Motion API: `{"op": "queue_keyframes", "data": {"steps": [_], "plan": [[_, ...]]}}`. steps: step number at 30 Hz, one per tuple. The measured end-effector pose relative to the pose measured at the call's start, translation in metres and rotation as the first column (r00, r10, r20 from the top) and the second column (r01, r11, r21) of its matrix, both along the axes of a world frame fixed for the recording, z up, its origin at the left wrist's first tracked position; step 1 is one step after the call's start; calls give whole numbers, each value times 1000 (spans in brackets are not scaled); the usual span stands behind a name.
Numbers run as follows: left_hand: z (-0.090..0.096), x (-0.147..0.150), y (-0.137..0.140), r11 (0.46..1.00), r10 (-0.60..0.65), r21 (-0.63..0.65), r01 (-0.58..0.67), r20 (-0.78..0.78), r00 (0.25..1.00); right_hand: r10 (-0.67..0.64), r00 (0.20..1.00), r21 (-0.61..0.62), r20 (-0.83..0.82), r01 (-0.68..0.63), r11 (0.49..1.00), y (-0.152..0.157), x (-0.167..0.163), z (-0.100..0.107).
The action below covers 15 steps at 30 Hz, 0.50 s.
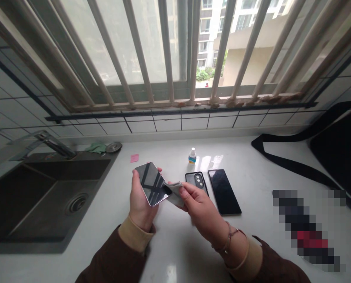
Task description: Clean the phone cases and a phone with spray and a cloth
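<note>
A smartphone point(150, 181) with a dark, reflective screen and a light frame lies in my left hand point(140, 200), thumb along its near left edge and fingers round the far side. Pinched in my right hand point(199, 206) is a grey cloth point(175, 194), which meets the right edge of the phone. Partly hidden behind my right hand, a dark phone case point(195, 179) with camera cutouts rests on the counter. Beside it lies a second black phone point(224, 192). A small white-capped bottle point(192, 156) stands upright beyond the case.
At the left is a dark sink point(50, 196) with a chrome faucet point(56, 144). A green cloth point(97, 147) and a metal strainer point(114, 147) sit at its back edge. A pink slip point(134, 158) lies on the white counter point(169, 251). A black strap point(296, 167) and a pixelated object point(308, 232) are at right.
</note>
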<state>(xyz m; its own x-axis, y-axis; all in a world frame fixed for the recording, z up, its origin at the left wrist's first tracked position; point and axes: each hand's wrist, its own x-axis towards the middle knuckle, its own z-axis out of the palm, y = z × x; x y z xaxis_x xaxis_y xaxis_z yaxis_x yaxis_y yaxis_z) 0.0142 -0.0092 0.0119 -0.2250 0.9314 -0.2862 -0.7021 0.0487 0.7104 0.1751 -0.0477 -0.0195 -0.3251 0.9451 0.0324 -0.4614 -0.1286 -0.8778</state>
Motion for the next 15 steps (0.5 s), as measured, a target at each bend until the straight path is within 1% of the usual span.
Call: {"op": "queue_keyframes", "data": {"steps": [2,5,7,8,10,12,13,15], "plan": [[1,0,1,999,46,1,-46,-7,999,15,999,-59,-35,-17,998,1,-1,0],[3,-2,5,986,167,-29,-167,3,986,12,999,-120,-35,-16,993,3,-1,0],[4,-4,8,974,225,-41,-224,12,974,-35,999,-133,-5,34,991,5,2,-1],[3,-5,9,970,240,-37,-239,16,971,-80,997,-144,10,80,986,6,3,-1],[1,-5,9,970,242,-5,-242,3,970,-180,983,-198,22,181,963,8,4,-2],[-3,-3,7,973,224,55,-222,-29,974,-231,973,-268,9,225,937,8,4,-3],[-5,-2,5,975,207,91,-201,-54,977,-227,974,-292,-9,214,932,8,2,-4],[-8,3,0,973,185,161,-164,-129,974,-167,985,-315,-53,142,938,6,-1,-4]]}}
